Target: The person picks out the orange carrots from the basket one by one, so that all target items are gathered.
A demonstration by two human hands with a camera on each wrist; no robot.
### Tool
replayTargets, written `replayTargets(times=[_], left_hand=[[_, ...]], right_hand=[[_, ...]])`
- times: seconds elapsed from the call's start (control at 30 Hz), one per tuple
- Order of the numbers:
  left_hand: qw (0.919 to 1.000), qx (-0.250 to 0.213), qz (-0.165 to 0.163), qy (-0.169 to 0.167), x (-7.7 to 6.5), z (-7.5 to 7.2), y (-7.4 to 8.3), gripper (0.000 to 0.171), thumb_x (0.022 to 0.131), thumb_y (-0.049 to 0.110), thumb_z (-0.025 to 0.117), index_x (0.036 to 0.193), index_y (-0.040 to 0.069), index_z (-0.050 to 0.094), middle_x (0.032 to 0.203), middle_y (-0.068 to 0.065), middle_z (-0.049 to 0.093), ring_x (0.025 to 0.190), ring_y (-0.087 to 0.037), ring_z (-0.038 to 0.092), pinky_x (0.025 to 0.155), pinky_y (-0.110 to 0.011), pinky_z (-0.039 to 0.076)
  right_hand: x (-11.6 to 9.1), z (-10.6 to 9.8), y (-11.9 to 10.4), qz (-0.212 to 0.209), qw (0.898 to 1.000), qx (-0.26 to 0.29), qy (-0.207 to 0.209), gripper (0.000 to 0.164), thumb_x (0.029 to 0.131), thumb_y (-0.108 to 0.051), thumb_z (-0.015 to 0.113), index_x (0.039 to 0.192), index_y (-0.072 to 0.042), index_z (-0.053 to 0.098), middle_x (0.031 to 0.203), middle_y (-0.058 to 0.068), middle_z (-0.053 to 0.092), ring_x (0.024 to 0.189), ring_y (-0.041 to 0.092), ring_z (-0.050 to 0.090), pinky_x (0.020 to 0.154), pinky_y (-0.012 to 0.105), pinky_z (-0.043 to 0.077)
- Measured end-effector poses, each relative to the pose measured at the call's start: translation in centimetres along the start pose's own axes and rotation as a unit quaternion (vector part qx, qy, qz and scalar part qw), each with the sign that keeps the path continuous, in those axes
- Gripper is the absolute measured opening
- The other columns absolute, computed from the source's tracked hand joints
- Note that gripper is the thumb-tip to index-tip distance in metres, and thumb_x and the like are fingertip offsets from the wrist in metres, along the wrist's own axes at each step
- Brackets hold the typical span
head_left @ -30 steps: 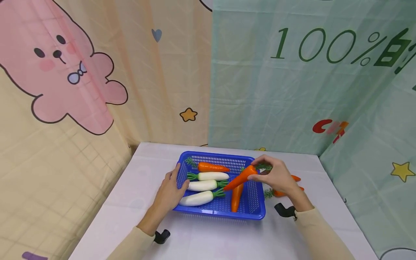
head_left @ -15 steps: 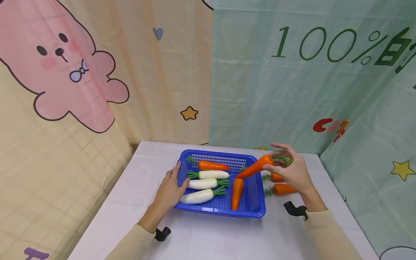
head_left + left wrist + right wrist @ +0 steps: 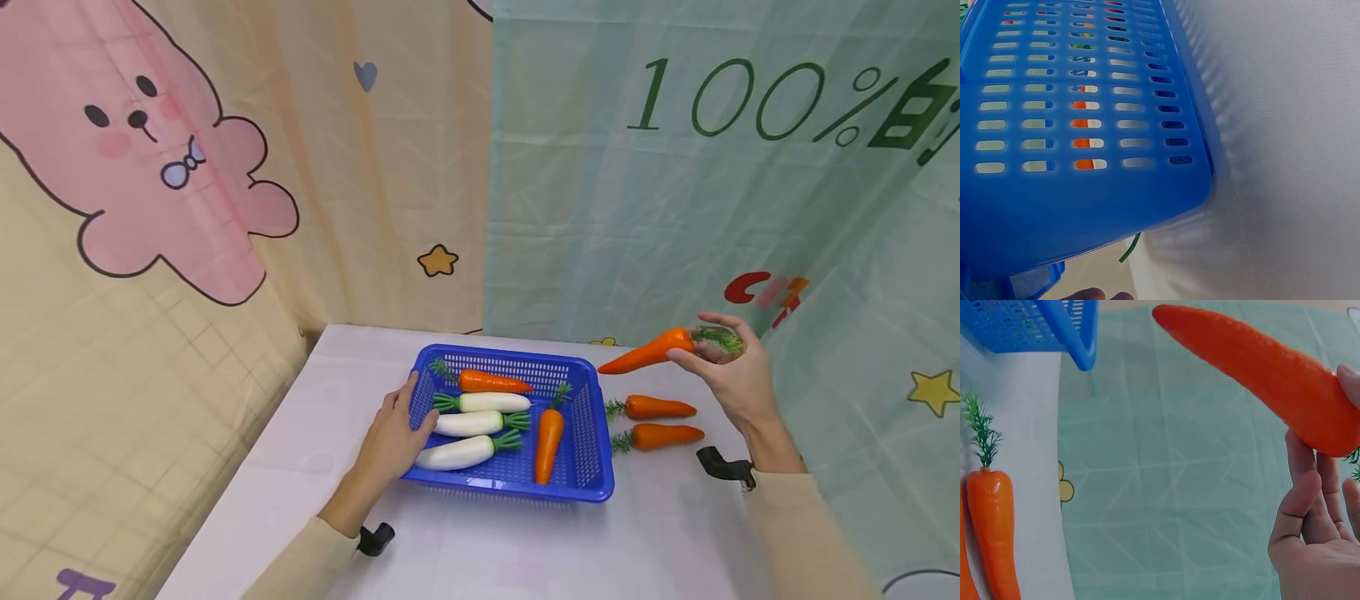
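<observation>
My right hand (image 3: pixel 738 379) pinches an orange carrot (image 3: pixel 648 352) near its leafy top. The carrot is raised beyond the basket's right side, its tip pointing left toward the rim. In the right wrist view the held carrot (image 3: pixel 1266 375) slants across the upper right, fingers and thumb at its thick end. My left hand (image 3: pixel 393 442) holds the left rim of a blue plastic basket (image 3: pixel 517 496), thumb over the inner side. Inside lie three white radishes (image 3: pixel 468 423) with green tops, a carrot (image 3: pixel 495 382) along the back and another carrot (image 3: pixel 550 442) lengthwise at right.
Two carrots, a rear carrot (image 3: pixel 660 407) and a front carrot (image 3: pixel 667 436), lie side by side on the white tabletop (image 3: pixel 525 554) right of the basket. Printed curtains (image 3: pixel 600 225) hang behind the table and at both sides.
My right hand has lifted the carrot out of the basket and carried it right, past the rim. The left hand has stayed at the basket's left side.
</observation>
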State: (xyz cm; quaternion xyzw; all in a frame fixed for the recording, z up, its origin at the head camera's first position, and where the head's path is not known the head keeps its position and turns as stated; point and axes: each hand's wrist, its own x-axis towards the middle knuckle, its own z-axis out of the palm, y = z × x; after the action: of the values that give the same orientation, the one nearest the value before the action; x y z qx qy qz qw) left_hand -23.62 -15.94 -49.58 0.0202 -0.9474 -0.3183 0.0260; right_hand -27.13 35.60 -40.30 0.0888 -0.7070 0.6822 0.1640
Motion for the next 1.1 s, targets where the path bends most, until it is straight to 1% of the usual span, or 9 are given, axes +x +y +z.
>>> replayTargets(times=[0.17,0.27,0.33,0.47,0.6,0.7,0.77,0.83,1.1], left_hand=[[1.0,-0.001,0.0,0.001,-0.1,0.2,-0.2,0.087,0.118,0.046,0.064,0.189,0.019,0.021,0.18,-0.036,0.042,0.16,-0.062,0.053,0.126,-0.082,0.048],[1.0,-0.002,0.0,-0.001,-0.1,0.3,-0.2,0.087,0.118,0.047,0.063,0.189,0.02,0.021,0.18,-0.035,0.042,0.16,-0.062,0.053,0.127,-0.082,0.048],[1.0,-0.002,-0.001,-0.001,-0.1,0.3,-0.2,0.087,0.118,0.047,0.063,0.189,0.02,0.021,0.18,-0.035,0.043,0.16,-0.061,0.054,0.127,-0.081,0.048],[1.0,-0.001,-0.004,-0.001,-0.1,0.3,-0.2,0.087,0.118,0.047,0.063,0.189,0.02,0.021,0.18,-0.034,0.043,0.16,-0.061,0.054,0.127,-0.081,0.048],[1.0,-0.004,0.004,0.004,0.0,0.2,-0.3,0.087,0.118,0.046,0.064,0.188,0.018,0.022,0.179,-0.035,0.044,0.16,-0.06,0.055,0.128,-0.08,0.048],[0.9999,-0.005,0.01,0.006,0.1,0.2,-0.2,0.087,0.118,0.046,0.063,0.188,0.017,0.022,0.178,-0.036,0.044,0.159,-0.06,0.056,0.128,-0.078,0.049],[0.9999,-0.003,0.012,0.006,0.2,0.1,-0.2,0.087,0.118,0.046,0.063,0.188,0.017,0.021,0.178,-0.036,0.045,0.158,-0.06,0.056,0.128,-0.079,0.05],[0.9999,0.0,0.01,0.005,0.2,0.1,-0.2,0.088,0.118,0.047,0.063,0.189,0.017,0.021,0.178,-0.036,0.045,0.157,-0.06,0.058,0.126,-0.079,0.051],[1.0,-0.004,0.002,0.001,-0.1,0.2,-0.1,0.089,0.117,0.047,0.065,0.189,0.019,0.021,0.178,-0.036,0.045,0.154,-0.062,0.06,0.123,-0.08,0.053]], right_hand=[[1.1,-0.5,1.0,0.012,0.998,0.052,0.031,0.062,0.101,0.009,0.084,0.15,-0.021,0.06,0.125,-0.011,0.079,0.103,0.0,0.084,0.089,0.013,0.067],[1.5,-0.7,2.1,0.015,0.998,0.051,0.037,0.058,0.101,0.008,0.084,0.148,-0.018,0.061,0.123,-0.013,0.081,0.105,-0.001,0.083,0.09,0.012,0.066],[1.8,-0.8,2.8,0.014,0.999,0.019,0.034,0.053,0.101,0.006,0.085,0.148,-0.011,0.064,0.123,-0.016,0.081,0.106,-0.004,0.081,0.09,0.01,0.065],[2.4,-0.8,4.2,-0.006,0.993,-0.118,0.013,0.053,0.104,-0.006,0.087,0.152,0.005,0.066,0.125,-0.024,0.076,0.109,-0.013,0.075,0.095,0.003,0.058],[3.0,-0.7,5.1,-0.015,0.966,-0.256,-0.009,0.058,0.109,-0.024,0.086,0.157,0.002,0.067,0.137,-0.009,0.077,0.119,-0.004,0.072,0.101,0.004,0.057],[3.3,-0.4,5.7,-0.008,0.946,-0.322,-0.043,0.057,0.111,-0.031,0.084,0.158,-0.004,0.068,0.15,0.017,0.076,0.136,0.027,0.073,0.119,0.036,0.064],[3.5,-0.2,6.3,-0.003,0.934,-0.349,-0.072,0.055,0.111,-0.028,0.083,0.159,-0.004,0.067,0.155,0.027,0.072,0.145,0.047,0.066,0.125,0.062,0.058],[3.7,0.0,7.0,0.004,0.926,-0.364,-0.104,0.054,0.111,-0.021,0.082,0.159,-0.003,0.066,0.157,0.032,0.069,0.15,0.058,0.06,0.125,0.08,0.049],[4.4,0.3,9.9,0.018,0.887,-0.414,-0.205,0.05,0.108,-0.006,0.081,0.156,-0.003,0.07,0.159,0.032,0.068,0.149,0.058,0.06,0.127,0.081,0.047]])
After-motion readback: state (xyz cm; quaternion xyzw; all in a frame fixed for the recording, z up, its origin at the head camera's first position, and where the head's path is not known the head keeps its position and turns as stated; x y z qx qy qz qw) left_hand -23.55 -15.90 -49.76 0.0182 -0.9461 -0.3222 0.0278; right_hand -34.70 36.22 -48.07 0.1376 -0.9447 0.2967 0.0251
